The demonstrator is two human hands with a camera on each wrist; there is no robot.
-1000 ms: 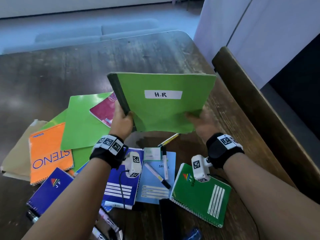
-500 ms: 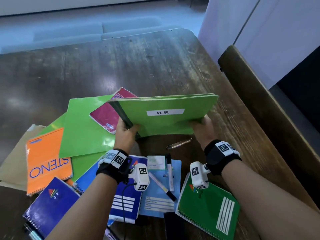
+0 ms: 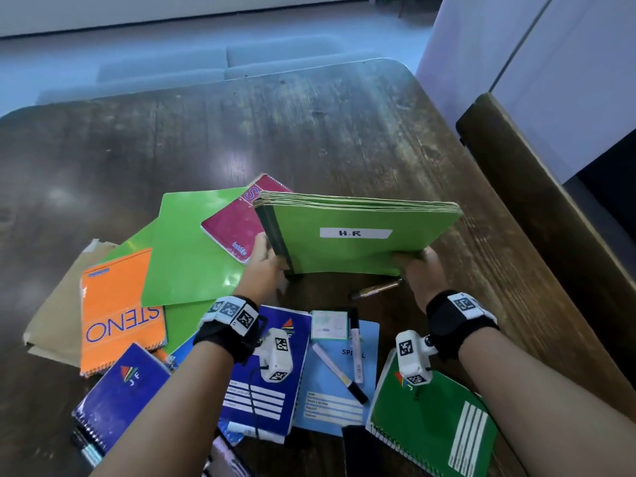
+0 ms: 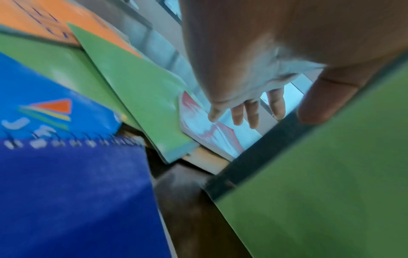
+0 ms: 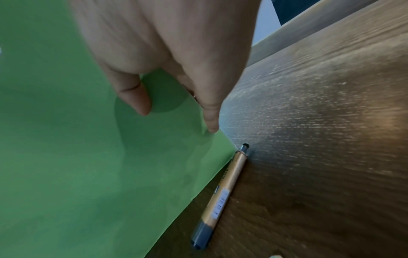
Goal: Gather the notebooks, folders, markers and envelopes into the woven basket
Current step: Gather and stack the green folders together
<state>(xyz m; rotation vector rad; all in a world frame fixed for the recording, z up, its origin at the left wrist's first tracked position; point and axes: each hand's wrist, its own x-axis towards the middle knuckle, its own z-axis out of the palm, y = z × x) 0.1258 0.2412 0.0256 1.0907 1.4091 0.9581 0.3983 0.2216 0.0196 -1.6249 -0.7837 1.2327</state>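
Note:
A stack of green folders (image 3: 358,242) labelled "H.R" stands tilted with its lower edge close to the dark wooden table (image 3: 275,132). My left hand (image 3: 265,259) pinches the dark spine, with the thumb (image 4: 326,97) on the front cover and the fingers behind. My right hand (image 3: 418,266) pinches the lower right corner, thumb (image 5: 134,94) on the green folders (image 5: 66,157). An orange-bodied marker (image 3: 377,289) lies on the table just under that corner; the marker (image 5: 223,193) nearly touches the stack's edge. No woven basket is in view.
Spread on the table are an orange STENO notebook (image 3: 117,311), a flat green folder (image 3: 192,249), a pink notebook (image 3: 237,228), a brown envelope (image 3: 55,318), blue notebooks (image 3: 120,390), a green spiral notebook (image 3: 437,421) and two markers (image 3: 339,373). A wooden backrest (image 3: 550,235) runs along the right.
Both hands have brought the green folders down from chest height toward the table, tipping the top edge toward me. The things lying on the table have not moved.

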